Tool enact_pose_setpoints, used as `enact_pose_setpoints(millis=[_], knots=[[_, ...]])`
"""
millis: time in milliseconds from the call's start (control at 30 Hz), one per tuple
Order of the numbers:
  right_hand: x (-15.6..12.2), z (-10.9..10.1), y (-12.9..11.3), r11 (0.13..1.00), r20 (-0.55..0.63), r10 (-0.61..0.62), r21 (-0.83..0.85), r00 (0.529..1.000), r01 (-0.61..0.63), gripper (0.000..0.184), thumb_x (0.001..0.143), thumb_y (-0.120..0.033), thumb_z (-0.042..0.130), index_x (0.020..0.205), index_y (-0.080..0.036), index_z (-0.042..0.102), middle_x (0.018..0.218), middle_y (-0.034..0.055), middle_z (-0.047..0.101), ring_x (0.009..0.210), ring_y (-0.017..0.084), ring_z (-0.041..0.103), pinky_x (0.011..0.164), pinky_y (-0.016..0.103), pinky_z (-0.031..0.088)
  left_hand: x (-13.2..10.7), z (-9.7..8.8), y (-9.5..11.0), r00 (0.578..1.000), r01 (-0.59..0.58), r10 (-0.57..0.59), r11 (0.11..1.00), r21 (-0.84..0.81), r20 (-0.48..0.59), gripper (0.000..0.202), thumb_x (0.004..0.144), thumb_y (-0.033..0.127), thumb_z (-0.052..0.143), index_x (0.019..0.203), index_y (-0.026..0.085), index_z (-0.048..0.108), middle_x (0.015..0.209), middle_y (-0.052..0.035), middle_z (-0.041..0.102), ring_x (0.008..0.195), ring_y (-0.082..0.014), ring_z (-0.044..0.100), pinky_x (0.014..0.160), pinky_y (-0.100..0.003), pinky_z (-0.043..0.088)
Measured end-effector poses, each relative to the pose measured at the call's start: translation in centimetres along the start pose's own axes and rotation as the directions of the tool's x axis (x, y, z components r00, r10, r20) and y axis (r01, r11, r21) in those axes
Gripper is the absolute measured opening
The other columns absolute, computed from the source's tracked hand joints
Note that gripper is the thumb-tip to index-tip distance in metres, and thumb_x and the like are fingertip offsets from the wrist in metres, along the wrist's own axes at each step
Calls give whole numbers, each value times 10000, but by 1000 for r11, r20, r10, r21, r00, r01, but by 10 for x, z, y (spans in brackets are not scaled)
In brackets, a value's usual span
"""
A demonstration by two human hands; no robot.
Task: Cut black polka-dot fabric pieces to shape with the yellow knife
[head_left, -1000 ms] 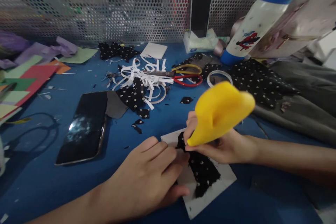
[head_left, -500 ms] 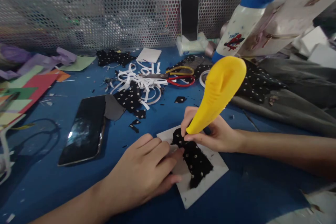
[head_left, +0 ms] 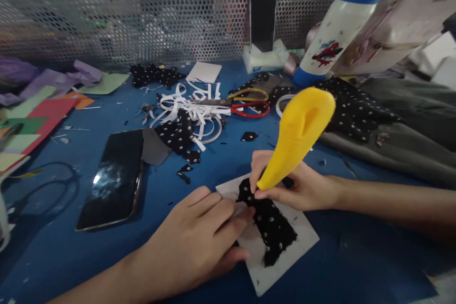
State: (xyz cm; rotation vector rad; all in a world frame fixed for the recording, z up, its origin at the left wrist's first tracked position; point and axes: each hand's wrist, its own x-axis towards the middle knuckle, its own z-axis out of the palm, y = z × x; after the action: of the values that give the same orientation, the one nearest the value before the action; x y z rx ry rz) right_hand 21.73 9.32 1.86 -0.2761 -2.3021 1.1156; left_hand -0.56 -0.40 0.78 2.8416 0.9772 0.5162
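A black scrap of white-dotted cloth (head_left: 276, 230) lies flat on a white card (head_left: 261, 278) in front of me. My left hand (head_left: 204, 232) is closed, its fingers curled, holding down the card's left side; the index fingertip presses on the cloth's edge and the thumb rests lower on the card. At the cloth's upper end, my right hand (head_left: 290, 183) is closed in a pen-like grip around a yellow pen-like tool (head_left: 299, 135), fat at the top and narrow below. The tool's lower tip is hidden by the fingers.
A dark phone (head_left: 112, 180) lies left. Behind are white paper strips (head_left: 178, 102), scissors (head_left: 245, 102) and dotted cloth scraps (head_left: 176, 133). Another phone (head_left: 262, 19) stands before a perforated metal panel (head_left: 199, 14). A bottle (head_left: 338, 33) stands back right; coloured papers (head_left: 42, 118) lie left.
The view has shifted slightly, so most things sit a little differently in it. Both hands keep their holds, and the yellow tool leans a little more to the right.
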Motion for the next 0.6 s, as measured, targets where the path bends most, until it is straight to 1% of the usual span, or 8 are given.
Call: enact_pose_setpoints(millis=[67,200,333,500,600], knots=[[-2,-1,2,1000,-24,-10,26,1000,10,49,875,-164,626,901,-128,604,800,43,637,759,138,567,699,273,480,0,0,0,1000,2,-2,1000,-1,11,372,1022,408,371,1184,162,599,843,-16,587,743,-182,480,699,-335,294],[-4,-1,2,1000,-38,-9,7,999,10,52,887,-176,602,893,-125,592,781,41,616,734,134,556,683,276,473,1,0,-1,1000,4,-5,1000,7,25,373,1026,400,359,1205,166,588,846,-15,587,752,-177,488,700,-333,306],[-4,-1,3,999,-62,-34,-12,997,33,49,894,-187,578,884,-140,566,752,33,598,703,139,540,647,288,458,1,0,-1,1000,0,-1,1000,9,21,376,1024,410,361,1170,166,606,815,-11,577,732,-173,494,677,-332,315],[-6,-2,4,998,-88,-30,-53,996,25,85,910,-204,546,848,-148,534,761,36,573,685,144,524,626,302,428,1,0,-1,999,-7,7,1000,15,34,405,1021,446,357,1188,165,595,827,-17,589,743,-174,514,690,-332,329],[-7,-2,5,998,-106,-20,-64,994,14,80,904,-184,544,835,-150,526,756,34,564,681,144,512,628,307,416,1,-1,-1,1000,-11,11,1000,12,29,419,1019,457,358,1196,156,590,838,-19,599,740,-177,516,694,-333,328]])
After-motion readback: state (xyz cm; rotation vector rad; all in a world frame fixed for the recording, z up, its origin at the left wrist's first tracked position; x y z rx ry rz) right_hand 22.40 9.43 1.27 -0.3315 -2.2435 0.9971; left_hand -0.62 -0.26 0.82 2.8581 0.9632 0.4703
